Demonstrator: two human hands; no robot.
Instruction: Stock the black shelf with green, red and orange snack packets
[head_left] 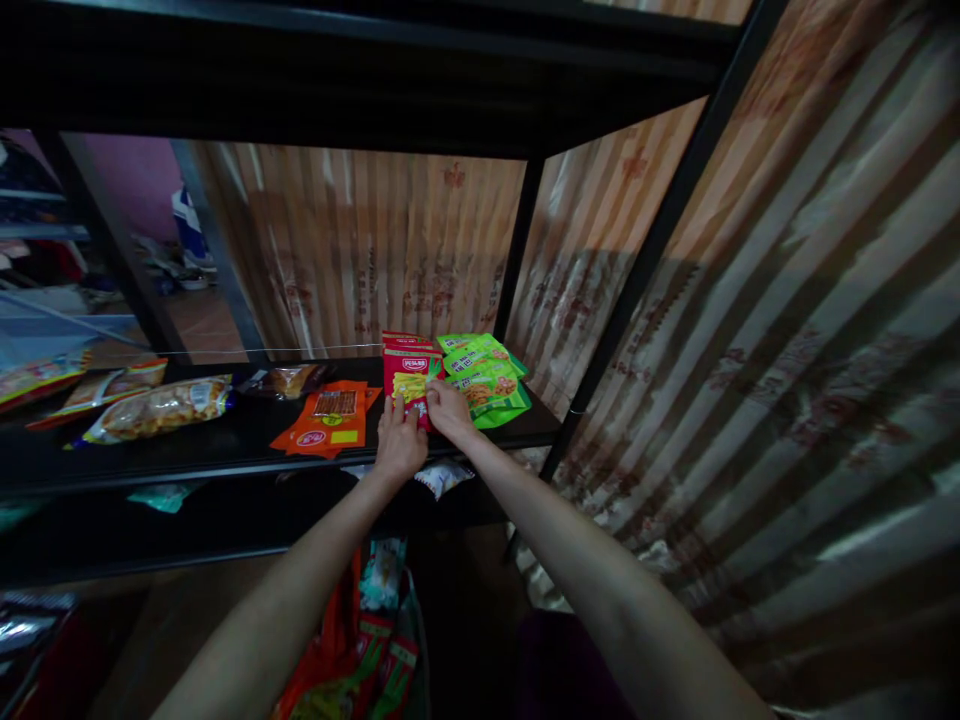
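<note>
A stack of red snack packets (409, 368) lies on the black shelf (225, 455) near its right end. My left hand (399, 440) rests at the packets' front edge, fingers curled onto them. Coming in from the right, my right hand (448, 408) pinches the front right corner of the same red stack. Green snack packets (486, 378) lie just right of the red ones. Flat orange packets (330, 418) lie just left of them.
Further left on the shelf are a dark packet (289, 380) and clear bags of yellow snacks (161, 405). A lower shelf holds a white packet (442, 476). A bag of mixed packets (360, 650) hangs below my arms. A striped curtain (787, 350) covers the right and back.
</note>
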